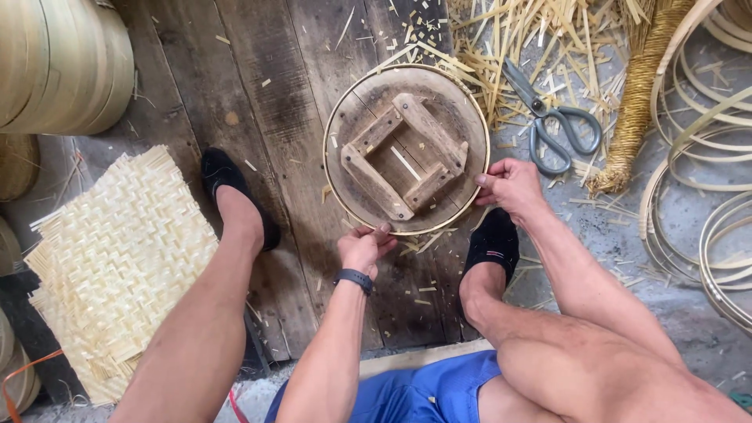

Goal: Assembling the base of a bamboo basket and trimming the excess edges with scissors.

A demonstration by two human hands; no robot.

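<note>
Wooden round disc with square block frame (pixel 406 149), ringed by thin bamboo hoop (pixel 333 117), flat on dark floor planks (pixel 258 94) between both feet. Left hand (pixel 364 247) pinching near rim; right hand (pixel 509 184) gripping right rim, fingertips apparently curled under, partly hidden. Grey scissors (pixel 552 125) nearby.

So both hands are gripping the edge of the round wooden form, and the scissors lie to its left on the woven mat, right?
Not quite. The head view shows the scissors lying to the right of the round wooden form, on the floor among bamboo scraps, not on the woven mat. The left hand and right hand do grip its edge.
</note>
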